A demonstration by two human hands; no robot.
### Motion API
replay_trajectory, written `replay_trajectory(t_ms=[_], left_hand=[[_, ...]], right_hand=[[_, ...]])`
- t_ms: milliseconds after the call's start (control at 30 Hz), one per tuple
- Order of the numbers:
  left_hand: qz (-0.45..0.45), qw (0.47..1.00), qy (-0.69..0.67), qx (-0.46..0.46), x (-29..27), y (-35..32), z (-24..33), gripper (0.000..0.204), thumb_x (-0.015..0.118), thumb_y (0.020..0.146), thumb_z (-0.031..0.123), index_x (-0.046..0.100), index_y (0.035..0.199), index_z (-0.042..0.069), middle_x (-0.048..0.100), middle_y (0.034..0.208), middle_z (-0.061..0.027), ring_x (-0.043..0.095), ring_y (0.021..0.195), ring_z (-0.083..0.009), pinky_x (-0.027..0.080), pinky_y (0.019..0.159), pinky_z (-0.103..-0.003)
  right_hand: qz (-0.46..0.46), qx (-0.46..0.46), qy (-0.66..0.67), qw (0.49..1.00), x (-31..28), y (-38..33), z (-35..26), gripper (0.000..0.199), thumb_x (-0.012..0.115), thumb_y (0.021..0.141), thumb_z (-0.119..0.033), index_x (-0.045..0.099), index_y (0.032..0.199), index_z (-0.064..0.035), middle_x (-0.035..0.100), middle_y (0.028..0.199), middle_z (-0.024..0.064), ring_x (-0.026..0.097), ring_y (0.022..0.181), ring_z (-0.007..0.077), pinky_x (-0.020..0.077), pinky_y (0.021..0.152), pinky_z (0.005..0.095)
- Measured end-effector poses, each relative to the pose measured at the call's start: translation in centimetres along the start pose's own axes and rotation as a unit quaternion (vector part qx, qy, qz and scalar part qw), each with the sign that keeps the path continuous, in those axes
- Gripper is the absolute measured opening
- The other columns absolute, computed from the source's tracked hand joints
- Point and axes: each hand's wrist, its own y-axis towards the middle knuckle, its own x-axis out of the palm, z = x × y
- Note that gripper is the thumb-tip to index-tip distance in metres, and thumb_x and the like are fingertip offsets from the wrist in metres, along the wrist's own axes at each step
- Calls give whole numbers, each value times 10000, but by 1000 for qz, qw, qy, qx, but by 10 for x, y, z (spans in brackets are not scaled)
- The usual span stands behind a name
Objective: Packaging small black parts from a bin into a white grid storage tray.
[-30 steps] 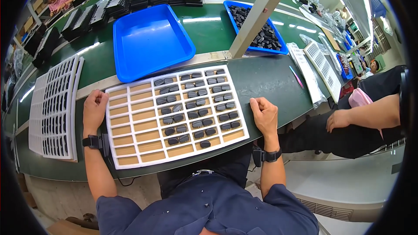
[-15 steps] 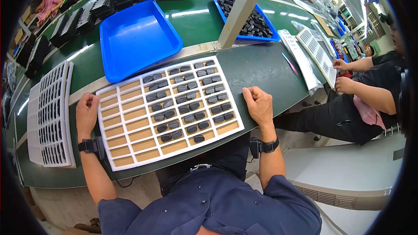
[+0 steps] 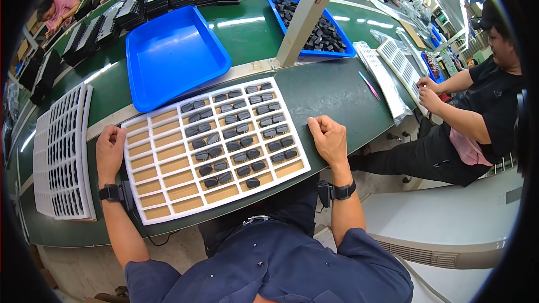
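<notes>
In front of me a white foam grid tray (image 3: 164,165) with a brown bottom lies at a slant on the green table. Small black plastic pieces (image 3: 240,156), mostly in pairs, sit in its right-hand columns; one cell near the front edge has a single piece (image 3: 253,183). Bare brown shows in the two left columns. My left hand (image 3: 110,147) is curled closed at the tray's left edge, with no object visible in it. To the right of the tray, my right hand (image 3: 330,140) rests in a loose fist by the table edge, apart from the tray, seemingly holding nothing.
Behind the tray stands an empty blue bin (image 3: 174,56). A second blue bin (image 3: 325,54) holds many black pieces, partly behind a metal post (image 3: 309,17). Filled foam trays (image 3: 63,157) lean at left. Pink tweezers (image 3: 369,86) lie at right, near a co-worker (image 3: 477,87) handling another tray.
My view has shifted slightly, so the table appears a little to the left. Both my hands keep their places and closed shape. The co-worker's head has come further into view.
</notes>
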Motion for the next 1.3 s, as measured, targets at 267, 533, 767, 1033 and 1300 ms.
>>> replay_trajectory(t_ms=[267, 533, 767, 1033, 1300], left_hand=[[28, 998, -19, 47, 1, 4, -36, 253, 661, 1042, 206, 577, 917, 3, 532, 780, -45, 485, 740, -125, 444, 706, -306], [4, 997, -56, 46, 11, 12, -31, 284, 621, 1078, 198, 511, 887, 19, 439, 764, 4, 393, 719, -87, 375, 665, -280], [5, 998, -51, 48, 9, 10, -32, 286, 620, 1079, 203, 511, 886, 21, 428, 765, 14, 382, 715, -81, 364, 660, -271], [4, 998, -43, 34, 8, 9, -27, 292, 620, 1071, 205, 499, 872, 29, 429, 765, 6, 376, 704, -97, 365, 650, -283], [5, 998, -43, 45, 8, 10, -31, 291, 621, 1073, 205, 499, 875, 30, 427, 773, 7, 373, 707, -98, 362, 651, -279]], right_hand=[[18, -32, -2, 999, 7, -1, 10, 261, 738, 965, -239, 711, 870, 3, 673, 697, 187, 665, 579, 261, 500, 570, 375], [23, -32, 11, 999, 0, -3, 13, 250, 732, 960, -223, 718, 866, 8, 676, 697, 193, 697, 605, 290, 504, 566, 375], [11, -14, 20, 1000, -2, -2, 5, 256, 721, 960, -234, 710, 847, -5, 673, 708, 202, 684, 655, 368, 515, 601, 429], [12, -19, 17, 1000, -1, -2, 7, 262, 718, 961, -235, 704, 839, -3, 657, 684, 193, 671, 633, 361, 504, 593, 430], [10, -13, 17, 1000, -1, -2, 6, 259, 714, 963, -237, 711, 844, -7, 657, 681, 192, 672, 631, 359, 503, 592, 431]])
